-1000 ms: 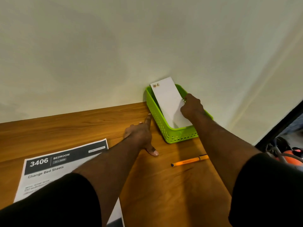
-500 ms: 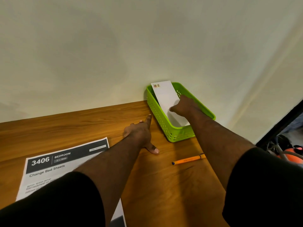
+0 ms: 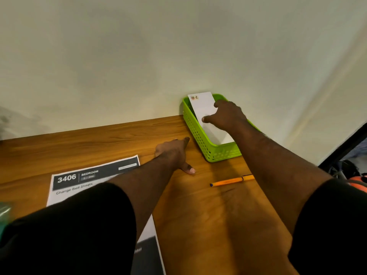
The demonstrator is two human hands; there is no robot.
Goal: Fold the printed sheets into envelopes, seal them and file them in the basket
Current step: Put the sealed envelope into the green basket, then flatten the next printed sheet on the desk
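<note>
A desk corner in a home or lodging room, by the look of it: a wood-grain desk (image 3: 208,215) is sitting against a plain cream wall (image 3: 139,56), and a printed sheet (image 3: 93,175) headed "3406 BEDROOM, Change Bed Sheets" is lying on it, suggesting housekeeping paperwork.

The right hand (image 3: 228,116) is covering the envelope's (image 3: 206,108) 3 o'clock edge; a sleeve (image 3: 79,225) is hiding the printed sheet's (image 3: 89,175) middle.

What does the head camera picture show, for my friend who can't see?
A right hand presses a white paper envelope into a green plastic basket on a wooden table. The left hand rests flat nearby.
</note>
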